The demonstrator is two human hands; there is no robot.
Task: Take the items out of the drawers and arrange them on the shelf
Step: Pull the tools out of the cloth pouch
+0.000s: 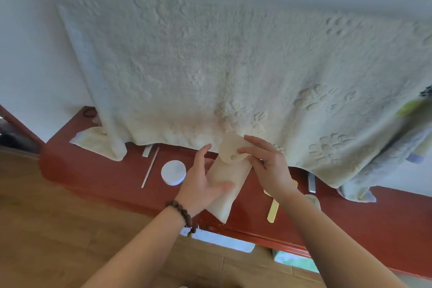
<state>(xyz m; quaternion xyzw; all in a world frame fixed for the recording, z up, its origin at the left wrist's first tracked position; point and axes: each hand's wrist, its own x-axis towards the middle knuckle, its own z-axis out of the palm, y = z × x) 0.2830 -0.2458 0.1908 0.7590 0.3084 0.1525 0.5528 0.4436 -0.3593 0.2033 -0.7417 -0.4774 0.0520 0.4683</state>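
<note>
Step in hand: we judged that we were setting a cream pouch (224, 184) down on the red shelf (98, 170), both hands on it.
Left hand: our left hand (201, 184), beaded bracelet (181, 214) at the wrist, lay along the pouch's left side, fingers loosely curled on the fabric, not a tight clamp.
Right hand: our right hand (268, 163) pinched the rounded flap near its metal snap (233, 157), thumb and fingers closed on the flap's edge.
Pouch: it lay slanted across the shelf, its lower corner reaching the front edge, its flap end up against the embossed towel (233, 65) that hung down behind.
Already on the shelf: a round white tin (173, 172) and a thin white stick (150, 167) just left of the pouch; a pale yellow flat stick (273, 211) and a comb (313, 201) to the right.
Next move, as we judged it: press the snap shut if it was open (we could not tell), square the pouch between tin and stick, then let go.
</note>
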